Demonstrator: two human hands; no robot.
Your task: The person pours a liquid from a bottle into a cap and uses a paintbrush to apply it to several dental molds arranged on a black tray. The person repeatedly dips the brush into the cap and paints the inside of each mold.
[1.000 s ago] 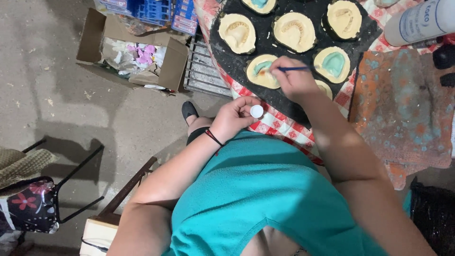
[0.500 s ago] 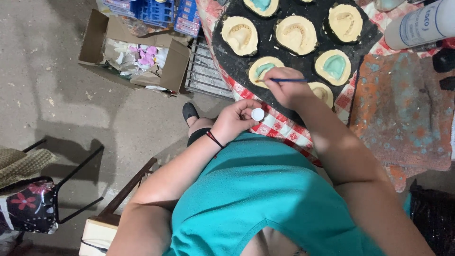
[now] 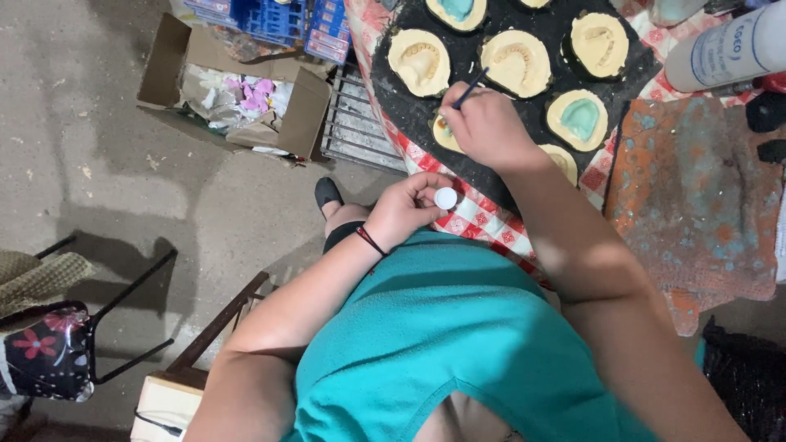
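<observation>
Right hand (image 3: 489, 125) gripping a thin blue brush (image 3: 470, 88), tip on a cream mould (image 3: 447, 133) (mostly hidden beneath the hand) on the black tray (image 3: 540, 24). Left hand (image 3: 407, 209) pinching a small white cap (image 3: 445, 198) at the checkered cloth (image 3: 481, 227) edge. Around: teal-filled mould (image 3: 580, 119), white bottle (image 3: 731, 47), cardboard box (image 3: 237, 90).

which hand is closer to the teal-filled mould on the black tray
Right. The right hand, holding a thin brush, lies beside the teal-filled mould; the left hand holds a small white cap farther off.

Right hand (image 3: 490, 127) curled in a pinch grip, arm outstretched; left hand (image 3: 407, 209) cupped, fingers closed, elbow bent.
</observation>
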